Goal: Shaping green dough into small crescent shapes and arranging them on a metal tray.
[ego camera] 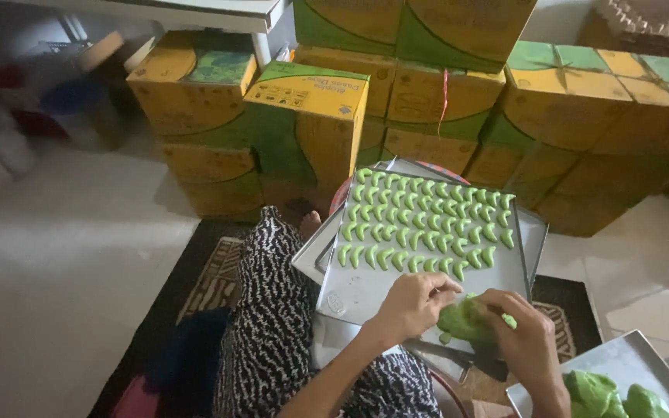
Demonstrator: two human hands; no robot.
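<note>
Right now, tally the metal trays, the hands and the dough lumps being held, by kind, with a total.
Metal trays: 3 (one bearing green crescents, one beneath it, one at lower right)
Hands: 2 (left hand, right hand)
Green dough lump held in both hands: 1
Total: 6

Both hands meet low in the head view, forearms bare. The left hand (pixel 414 304) curls palm-down, fingertips pinched together. The right hand (pixel 526 340) cups beside it, fingers bent inward, knuckles up, wrists angled toward each other.
</note>
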